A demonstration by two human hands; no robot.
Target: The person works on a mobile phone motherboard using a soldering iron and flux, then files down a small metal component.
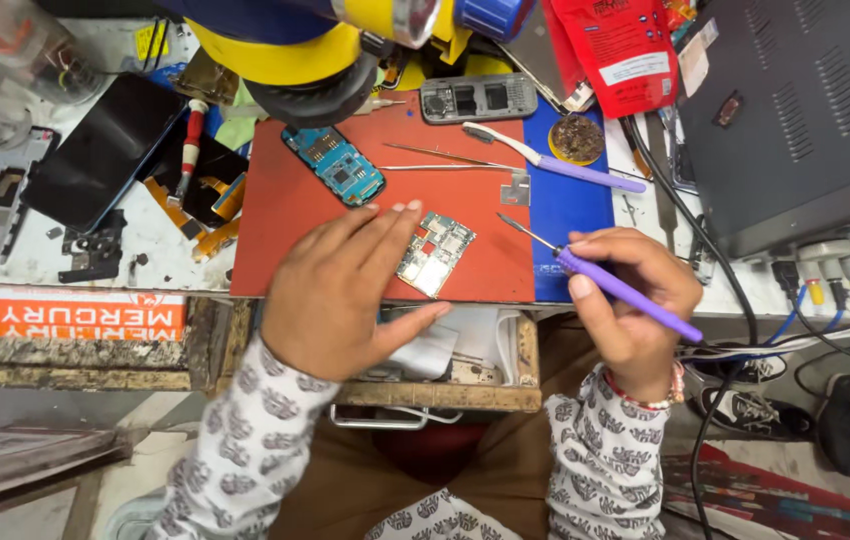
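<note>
**Steadying a Circuit Board for Tool Work**

Pinning the small circuit board (436, 252) to the red mat (275, 230), the left hand (345, 290) lies flat with fingers spread. The right hand (635, 300) clasps a purple-handled tool (613, 285), its tip just beside the board. Probing looks under way; next needs precise tip placement.

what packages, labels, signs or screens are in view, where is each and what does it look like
red pouch: top centre-right, flat red package with a white label patch
orange sign: on the bench's front edge at left, orange rectangle with white lettering
dark screen: upper left on the bench, glossy black rectangle
</note>
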